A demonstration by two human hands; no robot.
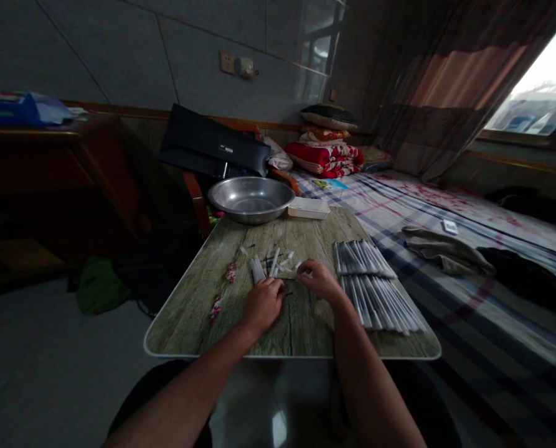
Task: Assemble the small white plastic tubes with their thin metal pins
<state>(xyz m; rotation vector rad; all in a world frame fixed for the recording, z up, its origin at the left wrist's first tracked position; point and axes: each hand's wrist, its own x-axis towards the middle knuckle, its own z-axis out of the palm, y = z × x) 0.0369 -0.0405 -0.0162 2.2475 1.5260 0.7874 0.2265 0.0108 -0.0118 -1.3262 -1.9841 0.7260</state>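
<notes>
My left hand [263, 306] rests low over the middle of the table, its fingers curled round the lower end of a slim white tube [274, 261] that points away from me. Just past those fingers lies a bundle of similar pale tubes [256, 269]. To the right, my right hand [320, 280] pinches a small whitish piece [299, 267], too small to name surely. Loose clear and white bits [286, 261] and thin dark pieces are scattered between the hands. Two rows of slim silver-white pen-like sticks [375, 298] lie right of my right hand.
A wide metal basin [252, 198] stands at the far edge of the wooden-topped table [198, 336], beside a shallow white tray [308, 208]. Two small red-and-white clusters [215, 309] lie on the left. A bed [418, 205] adjoins the right side.
</notes>
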